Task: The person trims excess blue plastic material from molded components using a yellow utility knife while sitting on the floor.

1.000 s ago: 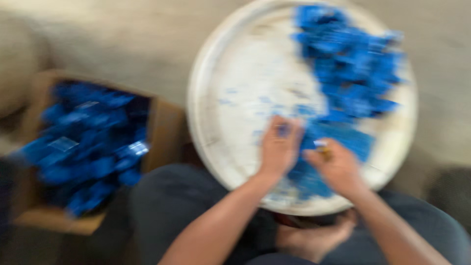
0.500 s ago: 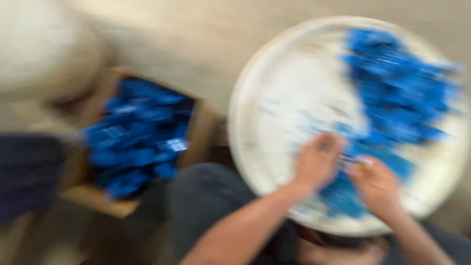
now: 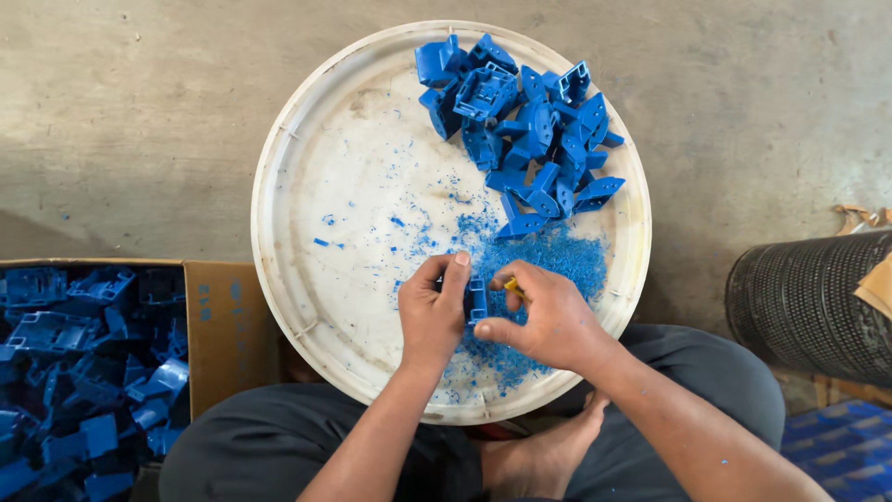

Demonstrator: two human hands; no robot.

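1. Steadier now than half a second ago: the head view has swung back left, so the round tray sits mid-picture again instead of off to the right, and the cardboard box has slid to the left edge.
2. Both hands have hardly shifted on the tray; they stay together at its near rim, just above the person's lap.
3. Left hand: fingers curled, thumb and forefinger pinched on a small blue plastic part, which stands upright between the two hands.
4. Right hand: closed loosely, fingertips pressed against the same blue part from the other side, with a small yellow tool gripped between thumb and fingers. Only its tip peeks out, so what kind of tool it is I cannot tell.
5. Under and just beyond the hands lies a spread of blue shavings on the white tray floor, thinning into scattered flecks toward the middle.
6. Up at the far right of the tray sits a heap of blue plastic parts, well apart from the hands.
7. On the left, the cardboard box on the concrete floor is full of more blue parts.
8. Far right, a black mesh cylinder lies on its side.
9. One bare foot shows between the dark-trousered knees.
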